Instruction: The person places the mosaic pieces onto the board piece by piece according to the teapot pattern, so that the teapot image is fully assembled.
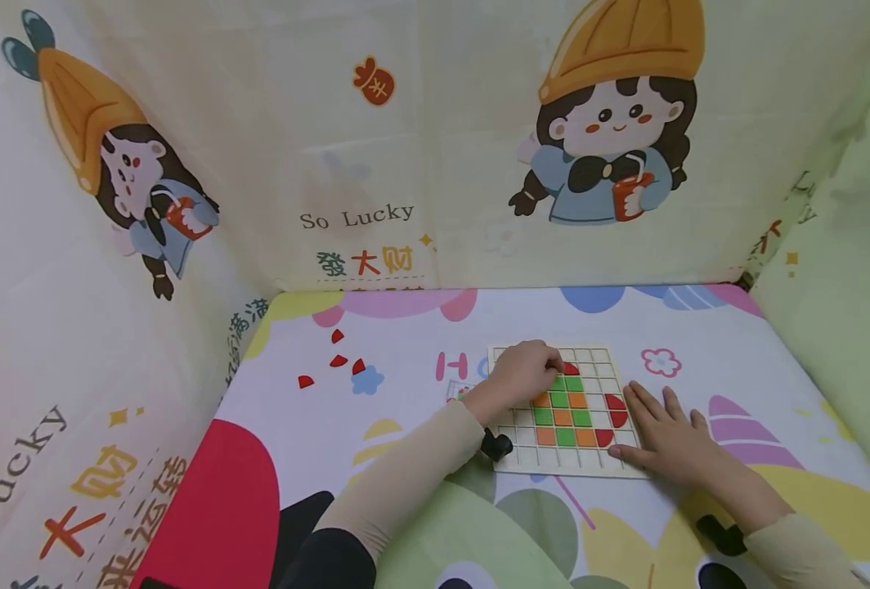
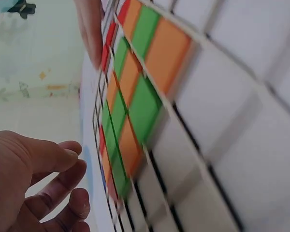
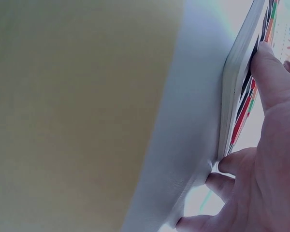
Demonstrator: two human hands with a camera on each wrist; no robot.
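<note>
A square grid board [image 1: 516,458] lies on the table, holding green tiles [image 1: 565,437], orange tiles [image 1: 545,436] and several red curved pieces [image 1: 617,419]. My left hand [image 1: 521,372] reaches over its upper part, fingertips right beside a red piece [image 1: 571,369] above the green tiles. In the left wrist view the thumb [image 2: 53,154] and bent fingers come close together; I cannot tell whether a small piece sits between them. My right hand [image 1: 670,438] rests along the board's right edge, fingers extended. Its thumb [image 3: 273,72] lies on the board's face near the lower right corner.
Several loose red pieces [image 1: 338,361] lie on the patterned tablecloth [image 1: 405,352] to the left. A small printed card [image 1: 459,392] shows partly behind the left forearm. Printed cloth walls [image 1: 464,180] stand behind and at both sides of the table.
</note>
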